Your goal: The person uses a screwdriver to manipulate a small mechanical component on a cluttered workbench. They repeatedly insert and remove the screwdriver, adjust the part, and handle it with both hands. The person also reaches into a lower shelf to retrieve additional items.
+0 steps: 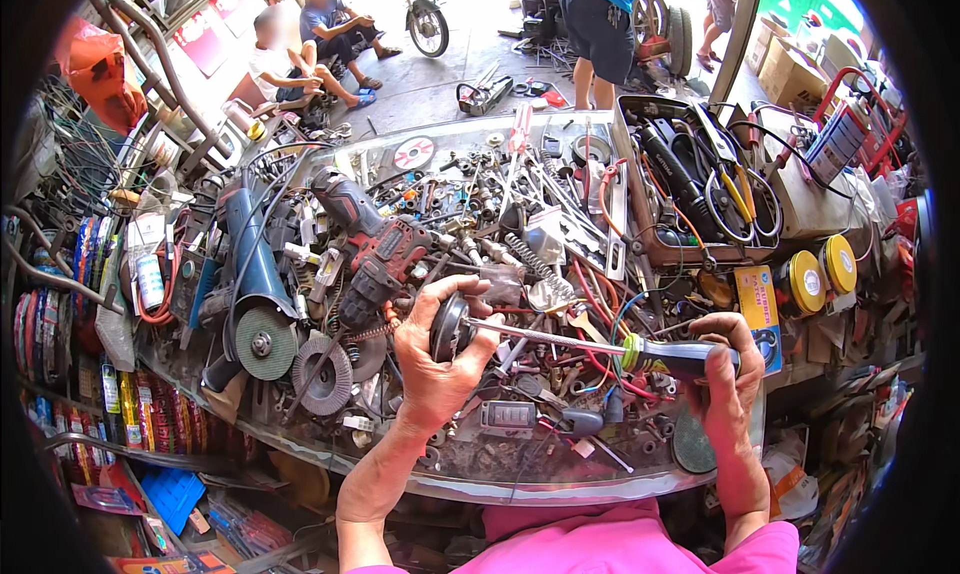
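Above the cluttered bench, my left hand (432, 369) is closed around a round black part (448, 328) with a rim; its exact kind I cannot make out. My right hand (728, 389) grips the black and green handle of a long screwdriver (655, 354). Its metal shaft points left, and the tip meets the part's side close to my left fingers. Beneath both hands lie loose bolts, springs and wires. A red and black cordless drill (385, 259) rests just beyond my left hand.
An angle grinder (258, 264) and a flap disc (322, 374) lie at the left. An open tool case (650, 236) stands at the back right, with yellow tape rolls (805, 284) beside it. The glass tabletop edge (560, 494) curves before me. People sit and stand beyond the bench.
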The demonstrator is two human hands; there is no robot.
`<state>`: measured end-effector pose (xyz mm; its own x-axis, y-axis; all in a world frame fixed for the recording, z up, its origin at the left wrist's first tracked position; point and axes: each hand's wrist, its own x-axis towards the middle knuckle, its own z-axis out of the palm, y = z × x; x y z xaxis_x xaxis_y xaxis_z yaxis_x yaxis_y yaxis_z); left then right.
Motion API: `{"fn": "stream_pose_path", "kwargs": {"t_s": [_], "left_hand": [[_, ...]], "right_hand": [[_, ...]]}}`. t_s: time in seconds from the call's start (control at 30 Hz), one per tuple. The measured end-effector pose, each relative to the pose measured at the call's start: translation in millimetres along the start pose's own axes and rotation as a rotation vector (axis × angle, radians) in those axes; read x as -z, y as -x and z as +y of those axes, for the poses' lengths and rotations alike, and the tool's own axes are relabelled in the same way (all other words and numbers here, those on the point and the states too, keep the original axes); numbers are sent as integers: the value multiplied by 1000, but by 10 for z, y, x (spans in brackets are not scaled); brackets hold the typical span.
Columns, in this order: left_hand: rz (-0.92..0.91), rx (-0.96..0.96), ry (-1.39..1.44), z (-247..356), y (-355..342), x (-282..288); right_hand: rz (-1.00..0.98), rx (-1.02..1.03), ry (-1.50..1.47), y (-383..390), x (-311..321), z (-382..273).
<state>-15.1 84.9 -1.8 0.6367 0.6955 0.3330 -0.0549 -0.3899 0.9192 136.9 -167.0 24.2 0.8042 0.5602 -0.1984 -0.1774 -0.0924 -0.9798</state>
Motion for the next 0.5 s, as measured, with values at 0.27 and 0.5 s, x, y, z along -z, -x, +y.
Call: {"fn": "stream_pose_path", "kwargs": {"t_s": [0.27, 0.5], "left_hand": [[11, -10, 63, 0, 0, -2], [8, -56, 18, 5, 32, 5]], "right_hand": [[42, 281, 97, -3, -58, 88], [46, 30, 40, -46, -30, 51]]}}
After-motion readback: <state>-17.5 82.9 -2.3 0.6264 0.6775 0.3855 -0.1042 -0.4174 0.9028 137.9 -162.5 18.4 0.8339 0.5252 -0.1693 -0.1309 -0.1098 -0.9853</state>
